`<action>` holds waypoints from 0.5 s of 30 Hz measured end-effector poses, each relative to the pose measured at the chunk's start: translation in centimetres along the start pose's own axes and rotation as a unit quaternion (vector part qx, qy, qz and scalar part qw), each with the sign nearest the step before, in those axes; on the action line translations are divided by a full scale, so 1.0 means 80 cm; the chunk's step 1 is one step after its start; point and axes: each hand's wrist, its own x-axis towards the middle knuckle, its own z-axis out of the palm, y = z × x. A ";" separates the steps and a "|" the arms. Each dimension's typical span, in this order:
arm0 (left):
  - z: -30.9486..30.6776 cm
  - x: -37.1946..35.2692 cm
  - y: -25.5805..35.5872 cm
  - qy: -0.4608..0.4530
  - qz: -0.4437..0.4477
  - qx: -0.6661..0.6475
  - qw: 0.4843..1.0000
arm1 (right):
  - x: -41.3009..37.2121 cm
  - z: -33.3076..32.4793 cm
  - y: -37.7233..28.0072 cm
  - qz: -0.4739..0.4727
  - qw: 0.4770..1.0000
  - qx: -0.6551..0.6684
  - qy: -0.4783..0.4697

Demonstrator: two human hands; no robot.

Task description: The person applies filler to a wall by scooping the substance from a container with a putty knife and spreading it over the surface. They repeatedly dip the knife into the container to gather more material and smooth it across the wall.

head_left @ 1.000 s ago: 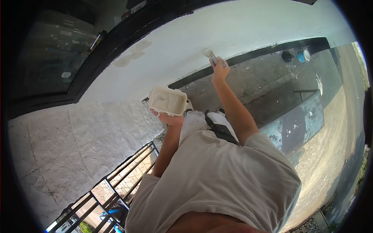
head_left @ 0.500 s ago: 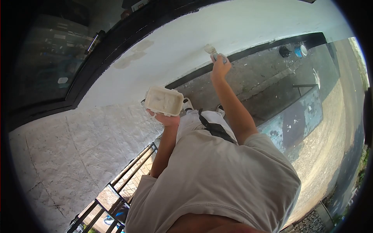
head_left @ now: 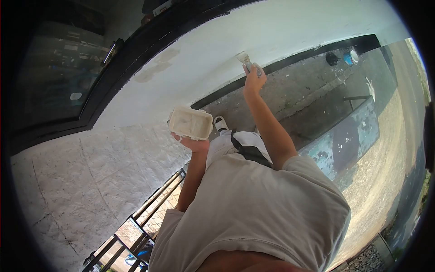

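A shallow off-white plastic tub rests on my left hand, with my fingers curled beneath and round its near side. Whitish paint coats the inside of the tub and smears its rim. My right hand grips a flat paintbrush by its grey handle. The brush's pale, paint-covered end points up and left, overlapping the white wall just above its black base strip. Dull beige patches mark the wall farther left.
A dark-framed glass door or window is at upper left. On the concrete floor at the far right stand a blue-and-white bucket and a dark container. A paint-stained bench lies to my right; black metal railings are at lower left.
My right hand and the brush have shifted slightly left and up along the wall. The tub in my left hand sits slightly lower and further left in view.
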 end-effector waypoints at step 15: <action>-0.002 -0.010 0.012 -0.038 0.018 -0.014 0.999 | -0.002 -0.015 0.018 -0.010 1.000 -0.018 -0.021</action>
